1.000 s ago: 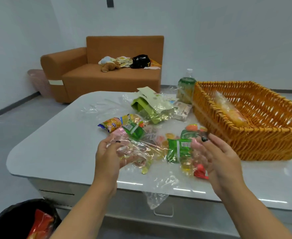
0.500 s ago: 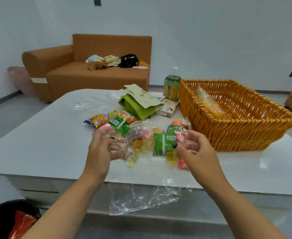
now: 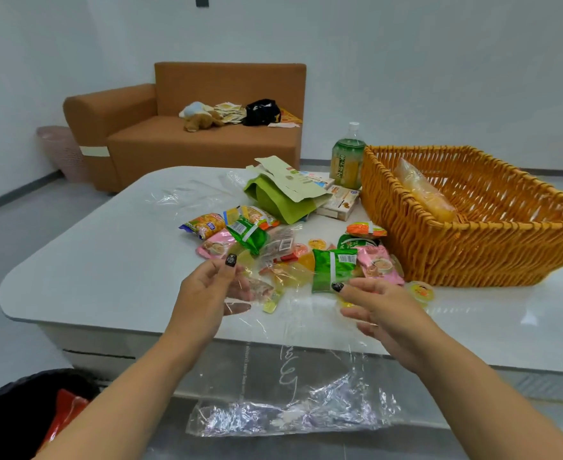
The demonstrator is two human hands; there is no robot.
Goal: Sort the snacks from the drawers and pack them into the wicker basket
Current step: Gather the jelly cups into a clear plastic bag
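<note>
- White table [image 3: 107, 260], snack packets [image 3: 333, 270] scattered left of wicker basket [image 3: 472, 247].
- My left hand [image 3: 207, 293] and right hand [image 3: 383, 310] each pinch the clear plastic bag [image 3: 290, 410], which hangs off the near edge.

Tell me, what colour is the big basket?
Orange-brown woven wicker basket, seen in the head view.

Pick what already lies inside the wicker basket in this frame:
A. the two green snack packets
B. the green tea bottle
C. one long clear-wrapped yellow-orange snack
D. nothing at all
C: a single long yellow-orange snack in clear wrap leans against the inner wall of the wicker basket, while the bottle stands outside it on the table.
</note>
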